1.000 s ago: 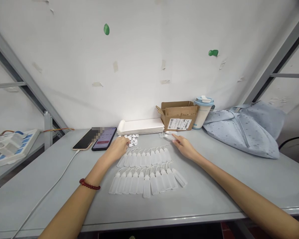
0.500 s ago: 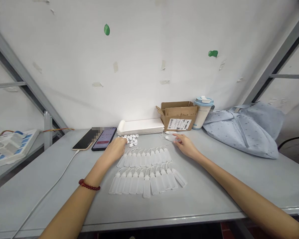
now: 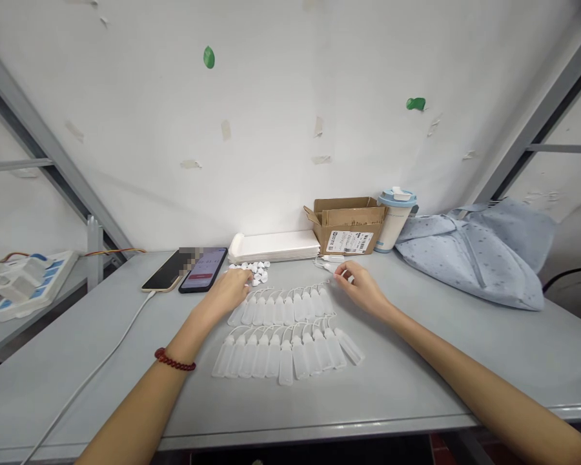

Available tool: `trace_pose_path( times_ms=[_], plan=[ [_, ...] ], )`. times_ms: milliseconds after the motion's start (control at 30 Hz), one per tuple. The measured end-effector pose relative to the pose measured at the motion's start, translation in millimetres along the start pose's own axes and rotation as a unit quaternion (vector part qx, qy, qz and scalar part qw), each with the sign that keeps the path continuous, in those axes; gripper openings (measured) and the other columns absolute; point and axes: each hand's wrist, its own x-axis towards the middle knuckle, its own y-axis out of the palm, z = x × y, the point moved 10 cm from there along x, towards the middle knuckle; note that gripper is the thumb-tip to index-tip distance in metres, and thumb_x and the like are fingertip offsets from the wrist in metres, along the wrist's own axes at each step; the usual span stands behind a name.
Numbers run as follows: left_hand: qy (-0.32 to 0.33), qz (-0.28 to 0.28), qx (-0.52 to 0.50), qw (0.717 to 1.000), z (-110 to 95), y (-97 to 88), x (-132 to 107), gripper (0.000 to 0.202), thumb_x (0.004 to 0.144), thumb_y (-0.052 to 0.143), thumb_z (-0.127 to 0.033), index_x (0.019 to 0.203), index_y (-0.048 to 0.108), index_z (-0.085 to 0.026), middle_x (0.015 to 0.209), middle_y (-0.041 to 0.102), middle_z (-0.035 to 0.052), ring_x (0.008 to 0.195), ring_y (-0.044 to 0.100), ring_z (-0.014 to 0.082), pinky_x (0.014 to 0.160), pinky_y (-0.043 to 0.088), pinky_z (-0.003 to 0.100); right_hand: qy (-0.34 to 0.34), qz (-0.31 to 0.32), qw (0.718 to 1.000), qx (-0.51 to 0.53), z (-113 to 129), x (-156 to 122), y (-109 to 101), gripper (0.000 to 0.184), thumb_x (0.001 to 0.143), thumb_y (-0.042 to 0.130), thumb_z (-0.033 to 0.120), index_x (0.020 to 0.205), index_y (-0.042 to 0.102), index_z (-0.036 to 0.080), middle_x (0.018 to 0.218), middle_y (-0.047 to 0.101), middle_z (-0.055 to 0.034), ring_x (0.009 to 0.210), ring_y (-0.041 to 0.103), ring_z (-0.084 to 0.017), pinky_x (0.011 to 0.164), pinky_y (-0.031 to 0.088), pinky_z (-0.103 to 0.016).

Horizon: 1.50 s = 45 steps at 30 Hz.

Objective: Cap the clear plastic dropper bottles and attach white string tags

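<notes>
My left hand (image 3: 229,290) rests beside a small pile of white caps (image 3: 258,274), its fingers curled together. Whatever its fingertips may hold is too small to make out. On the right, my right hand (image 3: 364,287) pinches the end of a small translucent plastic bottle (image 3: 329,266) with a thin tube. Another such bottle (image 3: 334,258) lies just behind it, by the cardboard box. Between my hands, several translucent bottles with bent thin tubes lie side by side in a back row (image 3: 279,311) and a front row (image 3: 273,356).
A white stack of flat packets (image 3: 275,246), an open cardboard box (image 3: 349,226) and a lidded cup (image 3: 394,223) stand along the wall. Two phones (image 3: 163,271) lie at the left, one with a white cable (image 3: 111,352). Blue cloth (image 3: 469,258) lies at the right.
My right index finger has drawn back toward the thumb, closing on the bottle's end. My left hand has shifted slightly to the right beside the caps. The bottle rows stay put.
</notes>
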Motion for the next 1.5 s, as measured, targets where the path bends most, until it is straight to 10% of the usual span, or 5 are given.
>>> trace_pose_path(
  times_ms=[333,667,1133,1333,1500],
  plan=[
    [-0.014,-0.020,-0.017,1.000,-7,-10.2,-4,0.022,0.078,0.046,-0.013,0.092,0.064,-0.014,0.090,0.067,0.0106,0.087,0.062,0.0236,0.072,0.044,0.030,-0.040,0.154,0.985,0.069,41,-27,31,0.014,0.074,0.048,0.023,0.061,0.044,0.019,0.052,0.042,0.0056,0.049,0.035,-0.008,0.048,0.029,-0.022],
    [0.023,-0.099,-0.061,0.993,-38,-28.0,-14,0.021,0.086,0.043,-0.019,0.098,0.059,-0.016,0.097,0.065,0.0082,0.088,0.060,0.0227,0.075,0.044,0.032,-0.010,0.150,0.989,-0.005,21,-23,36,0.025,0.076,0.050,0.031,0.057,0.039,0.020,0.052,0.044,0.0044,0.049,0.037,-0.010,0.049,0.028,-0.023],
    [0.089,-0.073,-0.192,0.975,-78,-24.2,-25,0.018,0.084,0.047,-0.017,0.095,0.061,-0.015,0.095,0.065,0.0070,0.080,0.061,0.0186,0.073,0.047,0.031,0.064,0.146,0.985,-0.070,4,-18,32,0.028,0.072,0.051,0.034,0.050,0.045,0.018,0.047,0.046,0.0011,0.047,0.039,-0.011,0.047,0.026,-0.025],
    [0.015,-0.007,-0.408,0.913,-74,-18.4,-24,0.015,0.075,0.060,-0.026,0.085,0.066,-0.017,0.090,0.068,0.0036,0.083,0.062,0.0172,0.075,0.049,0.029,0.099,0.083,0.988,0.089,7,-15,14,0.025,0.072,0.050,0.033,0.053,0.044,0.017,0.050,0.039,0.0044,0.048,0.035,-0.009,0.047,0.024,-0.023],
    [-0.030,0.042,-0.549,0.834,-74,-11.4,-26,0.022,0.070,0.067,-0.027,0.088,0.066,-0.015,0.092,0.069,0.0063,0.088,0.062,0.0189,0.082,0.048,0.032,0.079,0.159,0.940,0.293,27,-23,26,0.027,0.077,0.051,0.036,0.059,0.044,0.017,0.052,0.046,0.0046,0.044,0.041,-0.007,0.049,0.032,-0.023]
  ],
)
